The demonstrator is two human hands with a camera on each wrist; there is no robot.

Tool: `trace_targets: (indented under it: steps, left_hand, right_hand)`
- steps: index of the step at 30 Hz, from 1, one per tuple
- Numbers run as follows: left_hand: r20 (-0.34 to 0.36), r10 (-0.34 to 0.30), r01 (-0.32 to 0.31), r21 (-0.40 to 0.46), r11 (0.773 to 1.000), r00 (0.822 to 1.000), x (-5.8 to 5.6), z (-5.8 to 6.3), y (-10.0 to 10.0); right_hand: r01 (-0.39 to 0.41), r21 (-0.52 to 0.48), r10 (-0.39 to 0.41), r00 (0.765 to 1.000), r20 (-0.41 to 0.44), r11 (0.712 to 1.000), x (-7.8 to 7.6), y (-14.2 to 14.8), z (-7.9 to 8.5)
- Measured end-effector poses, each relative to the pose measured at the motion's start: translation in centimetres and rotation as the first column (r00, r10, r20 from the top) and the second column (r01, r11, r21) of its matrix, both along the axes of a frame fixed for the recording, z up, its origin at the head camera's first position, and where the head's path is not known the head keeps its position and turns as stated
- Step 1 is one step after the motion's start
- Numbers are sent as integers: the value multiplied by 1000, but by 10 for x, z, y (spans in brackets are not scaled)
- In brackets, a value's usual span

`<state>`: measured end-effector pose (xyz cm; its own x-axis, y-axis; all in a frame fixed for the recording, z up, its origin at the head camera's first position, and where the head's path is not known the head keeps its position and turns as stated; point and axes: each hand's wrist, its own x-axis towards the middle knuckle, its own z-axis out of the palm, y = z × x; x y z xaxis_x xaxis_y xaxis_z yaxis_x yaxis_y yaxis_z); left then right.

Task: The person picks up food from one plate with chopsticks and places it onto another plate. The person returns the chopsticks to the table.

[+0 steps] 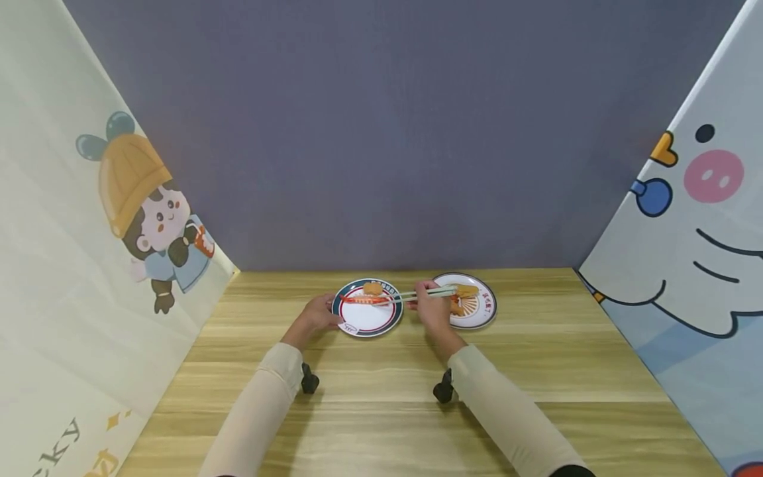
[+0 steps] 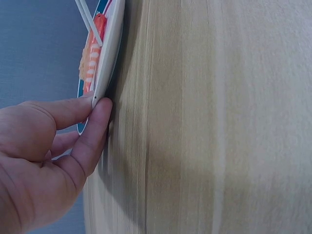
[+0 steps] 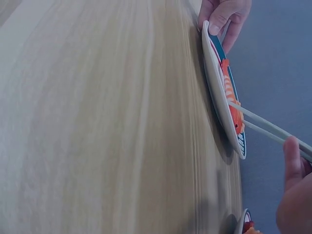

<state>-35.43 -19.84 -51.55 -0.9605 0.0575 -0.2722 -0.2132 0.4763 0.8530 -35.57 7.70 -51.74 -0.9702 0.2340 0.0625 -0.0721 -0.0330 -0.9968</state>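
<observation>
My left hand [image 1: 318, 313] pinches the left rim of a round white plate [image 1: 365, 318] with a dark teal border, thumb on top and fingers beneath in the left wrist view. A red-and-white striped shrimp [image 1: 356, 300] and a small orange-brown fried piece [image 1: 372, 288] lie on this plate. In my right hand [image 1: 433, 310] is a pair of pale chopsticks [image 1: 408, 296], reaching left over the plate. Their tips meet the shrimp near its right end in the right wrist view; whether they grip it I cannot tell.
To the right, partly behind my right hand, a second white plate [image 1: 490, 311] holds yellow-brown fried food [image 1: 467, 291] and orange pieces. Both plates are near the back of the wooden table [image 1: 369, 411], before a grey panel [image 1: 381, 165]. Printed panels flank the table.
</observation>
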Motion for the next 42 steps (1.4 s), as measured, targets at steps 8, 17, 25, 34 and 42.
trace_targets:
  steps: [8, 17, 25, 34, 42]
  left_hand:
    - [-16, 1, -1, -18, 1000, 1000, 4, 2, 3]
    - [-13, 0, 0, -23, 1000, 1000, 2, -2, 3]
    - [-16, 1, -1, -7, 1000, 1000, -1, -2, 2]
    - [-29, -11, 10, -12, 1000, 1000, 1, -1, 4]
    - [-12, 1, -1, -2, 1000, 1000, 3, 2, 5]
  right_hand:
    - [-10, 25, 12, 997, -70, 1000, 4, 2, 2]
    - [30, -39, -31, 999, -41, 999, 2, 9, -3]
    - [16, -101, -22, 998, -60, 995, 1, 16, 0]
    - [36, -96, -45, 995, -92, 995, 6, 26, 3]
    - [32, -95, -43, 993, -110, 995, 8, 40, 5]
